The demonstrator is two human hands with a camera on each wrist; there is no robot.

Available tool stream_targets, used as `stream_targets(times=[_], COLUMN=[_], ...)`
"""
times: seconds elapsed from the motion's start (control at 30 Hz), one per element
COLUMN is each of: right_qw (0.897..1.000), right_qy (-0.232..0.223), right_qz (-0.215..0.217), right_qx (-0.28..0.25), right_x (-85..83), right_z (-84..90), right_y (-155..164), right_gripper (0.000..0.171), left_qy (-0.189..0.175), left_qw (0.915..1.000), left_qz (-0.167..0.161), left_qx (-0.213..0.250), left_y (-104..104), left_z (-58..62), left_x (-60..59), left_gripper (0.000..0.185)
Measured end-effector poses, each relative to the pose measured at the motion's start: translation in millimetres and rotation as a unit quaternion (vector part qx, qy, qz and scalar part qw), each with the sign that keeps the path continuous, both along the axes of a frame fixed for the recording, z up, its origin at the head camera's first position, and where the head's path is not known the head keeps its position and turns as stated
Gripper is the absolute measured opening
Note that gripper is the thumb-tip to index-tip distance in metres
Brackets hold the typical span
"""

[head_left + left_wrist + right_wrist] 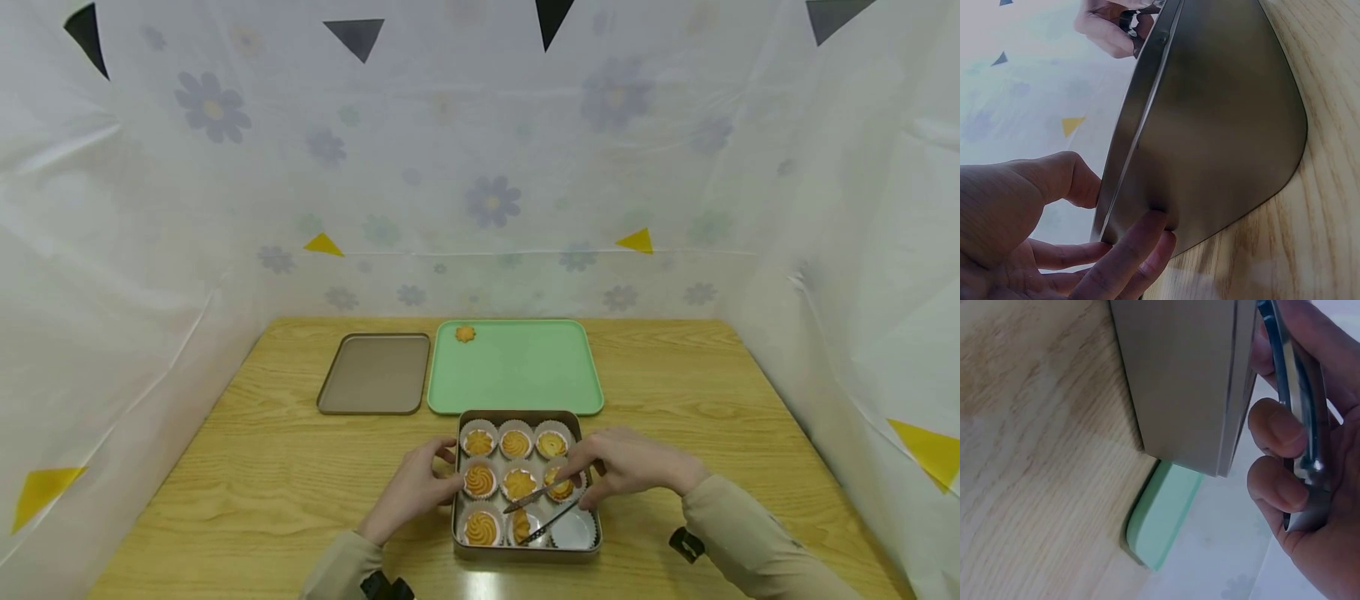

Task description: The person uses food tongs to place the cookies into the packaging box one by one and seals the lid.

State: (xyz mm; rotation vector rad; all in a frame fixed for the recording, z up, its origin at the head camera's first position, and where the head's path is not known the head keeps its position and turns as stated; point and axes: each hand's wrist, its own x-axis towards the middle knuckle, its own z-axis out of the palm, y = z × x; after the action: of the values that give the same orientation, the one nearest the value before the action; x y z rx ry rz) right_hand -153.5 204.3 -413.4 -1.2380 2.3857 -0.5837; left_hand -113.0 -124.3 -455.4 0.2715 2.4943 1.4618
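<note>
A rectangular metal tin [527, 553] holds piped cookies in white paper cups, in rows. My left hand [416, 487] holds the tin's left side; in the left wrist view its thumb is at the rim and its fingertips press the outer wall. My right hand [628, 462] grips metal tongs [551, 521] over the tin's right side. The tongs' spread tips are at a tilted cookie [521, 527] in the near middle cup; whether they pinch it I cannot tell. The near right cup [574, 530] has no cookie. In the right wrist view, fingers curl round the tongs' handle [1310, 487].
Behind the tin lies a green tray [517, 367] with one flower-shaped cookie [465, 333] near its far left corner. A brown tray [378, 375] sits left of it. All stand on a wooden table [300, 492], enclosed by white flowered sheeting [420, 167].
</note>
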Motion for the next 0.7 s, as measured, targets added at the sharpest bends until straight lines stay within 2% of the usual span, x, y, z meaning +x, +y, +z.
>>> stream_targets(times=[0.23, 0.47, 0.7], right_qw=[1.0, 1.0, 0.999], right_qy=[0.0, 0.003, 0.036], right_qz=[0.0, -0.001, -0.011], right_qx=[-0.005, 0.0, 0.033], right_x=[-1.7, -1.2, -0.7], right_z=[-5.7, -4.0, -3.5], right_y=[-1.7, -2.3, -0.4], right_gripper=[0.037, 0.038, 0.042], left_qy=[0.003, 0.002, 0.004], left_qw=[1.0, 0.9999, 0.9999], left_qz=[0.001, 0.001, 0.001], left_qx=[-0.004, -0.012, -0.013], left_y=[0.0, 1.1, 0.3], left_z=[0.2, -0.1, 1.0], left_x=[0.3, -0.2, -0.1], left_gripper=[0.062, 0.061, 0.061])
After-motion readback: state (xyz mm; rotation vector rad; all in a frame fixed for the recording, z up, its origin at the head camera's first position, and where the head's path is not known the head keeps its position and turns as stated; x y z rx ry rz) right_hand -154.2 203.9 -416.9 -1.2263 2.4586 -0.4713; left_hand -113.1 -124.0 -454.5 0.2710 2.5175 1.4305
